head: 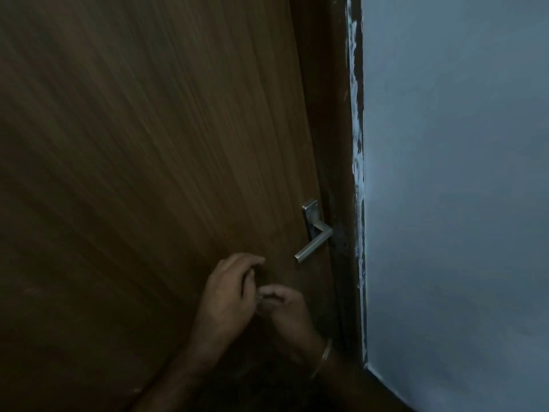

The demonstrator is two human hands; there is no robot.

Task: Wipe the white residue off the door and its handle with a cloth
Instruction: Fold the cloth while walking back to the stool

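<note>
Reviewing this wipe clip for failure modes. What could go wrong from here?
1. Both hands, left hand and right hand, meet below the handle; no cloth is clearly visible in the dim light, so wiping may start bare-handed.
2. Most visible white residue runs along the frame edge, easily missed.

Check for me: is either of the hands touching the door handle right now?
No: both the left hand and right hand sit together below the door handle, clear of it.

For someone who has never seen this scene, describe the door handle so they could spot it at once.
Start at the large brown wood-grain door and follow its right edge, beside the paint-smeared dark frame. There sits the silver metal lever handle on a rectangular plate, the only shiny thing there.
</note>
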